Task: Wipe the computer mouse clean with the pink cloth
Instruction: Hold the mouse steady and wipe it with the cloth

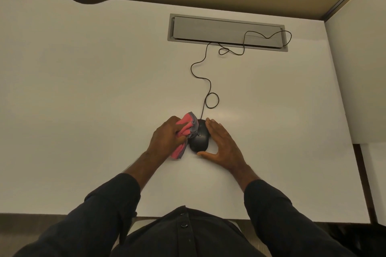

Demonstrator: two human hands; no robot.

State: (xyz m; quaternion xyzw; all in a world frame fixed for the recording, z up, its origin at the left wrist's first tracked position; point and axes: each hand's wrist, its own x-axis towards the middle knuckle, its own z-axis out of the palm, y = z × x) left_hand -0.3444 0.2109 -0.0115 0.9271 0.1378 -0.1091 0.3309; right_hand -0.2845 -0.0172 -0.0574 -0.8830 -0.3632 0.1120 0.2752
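- Left of centre, the left hand (167,135) clenches the bunched pink cloth with grey edging (184,129), pressing it onto the mouse's left flank, likely to scrub that side
- Centre frame, the black corded computer mouse (200,139) sits on the white desk (83,69), its thin black cable (201,69) snaking to the upper right
- Just right, the right hand (222,144), fingers straight and relaxed, thumb at the rear, braces the mouse so it can't slide
- Plenty of bare desk all round; edges well apart

Left hand (167,136) grips pink cloth (184,129), pressed against left side of black mouse (199,139). Right hand (222,146) braces mouse's right side, fingers straight. Cable (205,81) runs to desk's grey hatch (208,29).
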